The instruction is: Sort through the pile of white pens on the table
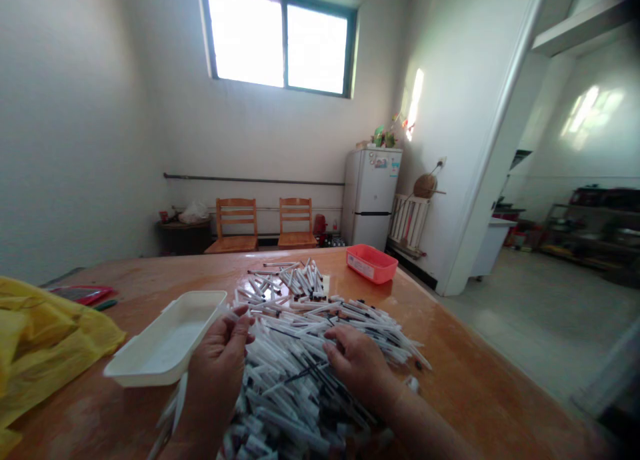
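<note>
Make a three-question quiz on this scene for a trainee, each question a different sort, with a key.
1. Multiple choice. At the pile of pen-like pieces, which hand is nearer the white tray?
A) left
B) right

2. True or false: the red tray stands apart from the white tray.

3. Fill in: beyond the table stand two wooden ____.

Key:
1. A, the left hand.
2. True.
3. chairs.
</note>
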Demonstrator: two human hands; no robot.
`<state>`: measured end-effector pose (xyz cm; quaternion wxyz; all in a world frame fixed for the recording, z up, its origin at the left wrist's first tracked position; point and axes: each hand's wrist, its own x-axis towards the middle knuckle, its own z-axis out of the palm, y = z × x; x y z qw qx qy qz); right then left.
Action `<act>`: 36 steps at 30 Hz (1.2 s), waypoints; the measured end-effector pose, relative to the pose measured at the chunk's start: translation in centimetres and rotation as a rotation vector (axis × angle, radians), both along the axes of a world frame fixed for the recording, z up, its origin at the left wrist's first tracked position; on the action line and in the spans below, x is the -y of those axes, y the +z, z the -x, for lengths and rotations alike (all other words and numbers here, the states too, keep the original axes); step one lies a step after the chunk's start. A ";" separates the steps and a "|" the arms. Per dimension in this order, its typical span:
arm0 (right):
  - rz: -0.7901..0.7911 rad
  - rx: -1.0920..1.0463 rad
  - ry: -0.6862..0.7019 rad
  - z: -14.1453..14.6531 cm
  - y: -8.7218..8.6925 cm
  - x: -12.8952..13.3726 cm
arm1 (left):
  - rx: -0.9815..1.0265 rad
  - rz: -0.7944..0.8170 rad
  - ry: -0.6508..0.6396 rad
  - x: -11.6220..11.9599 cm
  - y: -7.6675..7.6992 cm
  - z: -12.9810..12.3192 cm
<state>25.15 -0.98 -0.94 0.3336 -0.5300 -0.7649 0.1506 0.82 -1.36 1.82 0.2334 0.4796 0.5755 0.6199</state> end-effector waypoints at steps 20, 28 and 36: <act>0.127 0.293 -0.153 -0.3 3.6 -8.9 | -1.026 0.092 -0.386 -1.2 -4.7 -1.1; 0.328 0.392 -0.263 1.3 1.2 -18.1 | -1.056 0.155 -0.220 -0.5 -2.5 -1.2; 0.416 0.416 -0.349 3.5 0.2 -23.0 | -0.980 0.109 -0.330 0.6 -2.2 -1.8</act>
